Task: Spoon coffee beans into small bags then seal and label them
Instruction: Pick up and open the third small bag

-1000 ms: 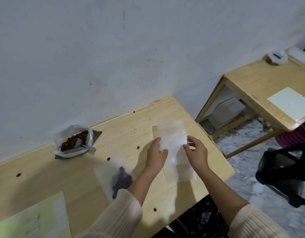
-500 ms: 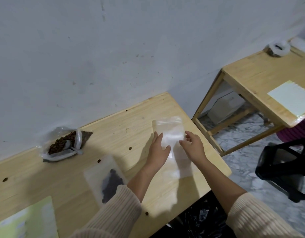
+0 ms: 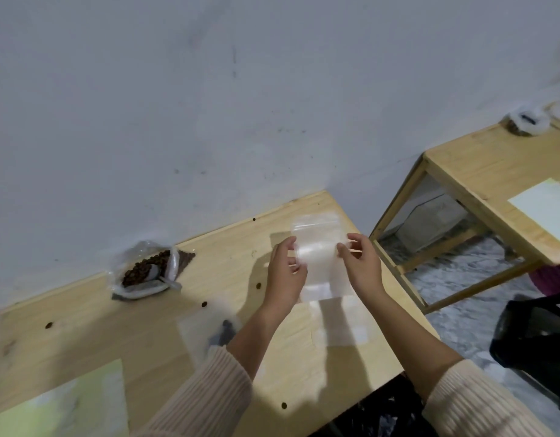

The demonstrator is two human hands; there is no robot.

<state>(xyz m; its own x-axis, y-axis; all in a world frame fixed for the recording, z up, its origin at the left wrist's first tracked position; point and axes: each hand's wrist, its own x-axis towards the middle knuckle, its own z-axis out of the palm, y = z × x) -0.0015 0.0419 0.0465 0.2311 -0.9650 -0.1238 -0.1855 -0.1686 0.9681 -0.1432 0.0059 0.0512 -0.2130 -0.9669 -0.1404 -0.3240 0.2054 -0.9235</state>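
Observation:
I hold an empty clear zip bag upright above the wooden table. My left hand grips its left edge and my right hand grips its right edge, both near the top. More flat clear bags lie on the table just under my hands. A small bag with some dark coffee beans lies flat by my left forearm. The open bag of coffee beans with a spoon in it sits against the wall at the left.
A pale green sheet lies at the table's front left. Loose beans dot the tabletop. A second wooden table with a white sheet stands to the right, across a gap. A black bag sits on the floor at right.
Both hands have lifted the empty bag off the stack and now hold it upright by its side edges. The camera view has shifted slightly.

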